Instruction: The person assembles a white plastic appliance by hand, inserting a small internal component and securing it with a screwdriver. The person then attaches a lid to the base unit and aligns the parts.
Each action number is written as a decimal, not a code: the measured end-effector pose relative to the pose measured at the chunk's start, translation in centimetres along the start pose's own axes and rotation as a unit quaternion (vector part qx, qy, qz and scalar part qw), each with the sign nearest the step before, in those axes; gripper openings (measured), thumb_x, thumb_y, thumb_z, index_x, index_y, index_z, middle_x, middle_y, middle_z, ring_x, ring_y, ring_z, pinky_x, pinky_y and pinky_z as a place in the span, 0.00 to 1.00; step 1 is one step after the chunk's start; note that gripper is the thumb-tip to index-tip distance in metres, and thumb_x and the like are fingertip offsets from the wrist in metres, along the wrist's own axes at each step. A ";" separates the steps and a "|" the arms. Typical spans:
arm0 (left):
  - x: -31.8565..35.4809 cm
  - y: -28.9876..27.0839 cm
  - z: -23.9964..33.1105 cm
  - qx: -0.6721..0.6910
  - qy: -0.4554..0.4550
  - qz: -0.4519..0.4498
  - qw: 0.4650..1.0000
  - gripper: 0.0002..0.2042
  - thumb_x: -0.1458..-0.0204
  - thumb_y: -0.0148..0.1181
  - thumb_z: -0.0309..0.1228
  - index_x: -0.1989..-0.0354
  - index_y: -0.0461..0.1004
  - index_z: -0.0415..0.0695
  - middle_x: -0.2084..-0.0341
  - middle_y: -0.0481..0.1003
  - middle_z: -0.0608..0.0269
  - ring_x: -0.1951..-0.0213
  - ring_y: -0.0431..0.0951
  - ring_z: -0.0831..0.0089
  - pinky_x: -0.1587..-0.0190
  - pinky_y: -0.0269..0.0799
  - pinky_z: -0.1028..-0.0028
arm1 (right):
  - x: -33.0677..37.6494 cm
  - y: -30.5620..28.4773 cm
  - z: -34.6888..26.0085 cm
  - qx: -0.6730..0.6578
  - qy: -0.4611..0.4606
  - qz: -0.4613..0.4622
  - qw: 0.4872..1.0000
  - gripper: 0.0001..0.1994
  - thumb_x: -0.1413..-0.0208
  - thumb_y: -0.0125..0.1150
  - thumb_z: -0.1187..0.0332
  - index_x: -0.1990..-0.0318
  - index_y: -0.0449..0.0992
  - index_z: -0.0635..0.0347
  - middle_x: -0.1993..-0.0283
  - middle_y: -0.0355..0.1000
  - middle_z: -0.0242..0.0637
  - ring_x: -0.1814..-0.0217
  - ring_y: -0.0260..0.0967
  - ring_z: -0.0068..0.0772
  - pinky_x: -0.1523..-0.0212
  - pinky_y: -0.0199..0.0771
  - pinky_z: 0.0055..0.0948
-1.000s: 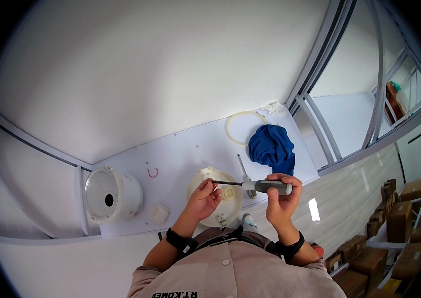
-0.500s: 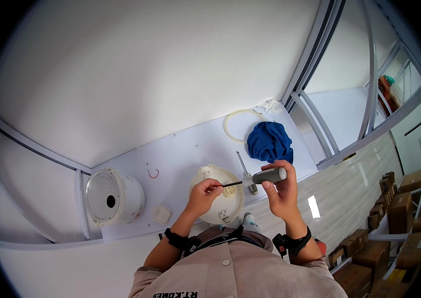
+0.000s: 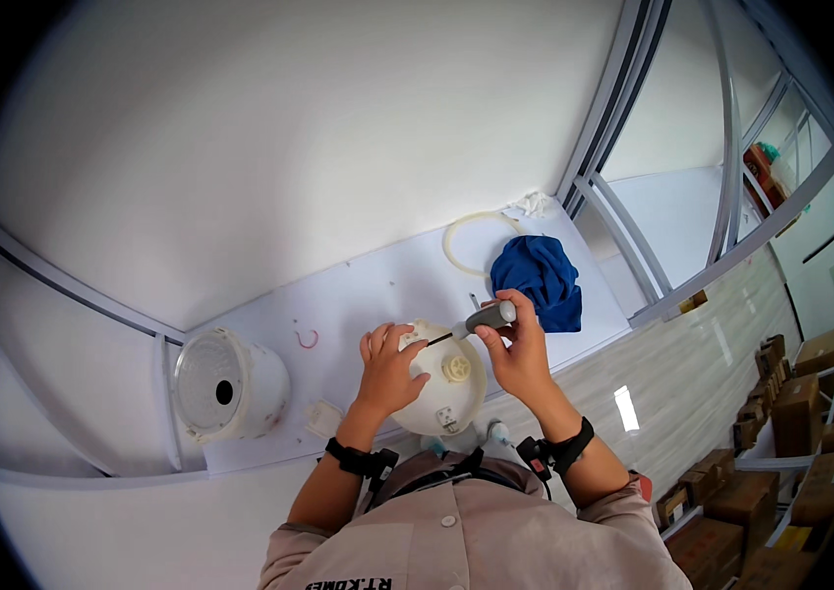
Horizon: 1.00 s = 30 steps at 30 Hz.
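My right hand [image 3: 517, 352] grips a grey-handled screwdriver [image 3: 488, 317], its dark shaft angled left and down. The screwdriver tip is beside the fingers of my left hand [image 3: 389, 374], over the far left part of a round cream plastic cover [image 3: 466, 398]. My left hand rests on the cover's left edge, fingers and thumb apart, hiding part of the rim. A yellowish round fitting [image 3: 456, 369] sits inside the cover, with a small metal bracket [image 3: 446, 417] nearer me. What the tip touches is too small to make out.
A blue cloth [image 3: 537, 280] and a pale ring [image 3: 451, 246] lie at the back right of the white table [image 3: 338, 305]. At left stand a white drum-shaped housing [image 3: 259, 388], a red wire [image 3: 308, 340] and a small white square part [image 3: 322, 418]. Cardboard boxes [image 3: 795, 423] fill shelves at right.
The screwdriver and my right hand have moved left and away from me, bringing the tip over the cover's far left. My left hand has let go of the shaft and spread on the cover.
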<state>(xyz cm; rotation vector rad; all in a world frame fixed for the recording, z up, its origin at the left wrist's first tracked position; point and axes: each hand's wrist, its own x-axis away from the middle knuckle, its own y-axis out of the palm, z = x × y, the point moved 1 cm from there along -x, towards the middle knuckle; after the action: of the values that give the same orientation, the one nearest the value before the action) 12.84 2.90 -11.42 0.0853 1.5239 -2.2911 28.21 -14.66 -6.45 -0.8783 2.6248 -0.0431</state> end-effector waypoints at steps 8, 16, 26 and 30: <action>-0.1 1.8 -1.3 0.008 -0.063 -0.030 0.998 0.25 0.60 0.77 0.36 0.49 0.83 0.50 0.40 0.71 0.60 0.35 0.65 0.55 0.35 0.64 0.57 | -1.0 1.7 0.7 0.040 0.048 -0.019 0.998 0.29 0.38 0.68 0.74 0.32 0.61 0.61 0.44 0.77 0.46 0.46 0.79 0.36 0.50 0.83 0.31; 0.1 2.5 -2.2 0.031 -0.070 -0.048 0.996 0.25 0.61 0.76 0.33 0.49 0.83 0.49 0.40 0.72 0.62 0.36 0.67 0.54 0.36 0.70 0.59 | -1.7 2.6 0.5 0.049 0.035 -0.019 0.998 0.29 0.39 0.68 0.74 0.32 0.64 0.62 0.51 0.77 0.48 0.53 0.80 0.40 0.55 0.84 0.33; -0.1 3.0 -2.7 0.055 -0.055 -0.065 0.995 0.25 0.61 0.75 0.32 0.49 0.82 0.50 0.41 0.72 0.65 0.36 0.67 0.56 0.38 0.71 0.57 | -2.1 3.3 0.0 0.090 -0.015 -0.036 0.995 0.28 0.40 0.69 0.75 0.33 0.66 0.62 0.52 0.77 0.52 0.56 0.81 0.46 0.57 0.85 0.36; -0.2 3.0 -3.0 0.059 -0.048 -0.071 0.995 0.25 0.61 0.75 0.33 0.48 0.82 0.50 0.41 0.72 0.66 0.36 0.67 0.56 0.38 0.71 0.57 | -2.2 3.6 -0.1 0.118 -0.038 -0.049 0.991 0.29 0.42 0.70 0.75 0.34 0.67 0.60 0.52 0.76 0.52 0.57 0.80 0.49 0.58 0.84 0.37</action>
<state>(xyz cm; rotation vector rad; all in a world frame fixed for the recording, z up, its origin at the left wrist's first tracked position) 13.63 4.67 -15.23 -0.1038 1.3872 -2.4576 27.73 -10.42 -6.12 -0.9046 2.4423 -0.3312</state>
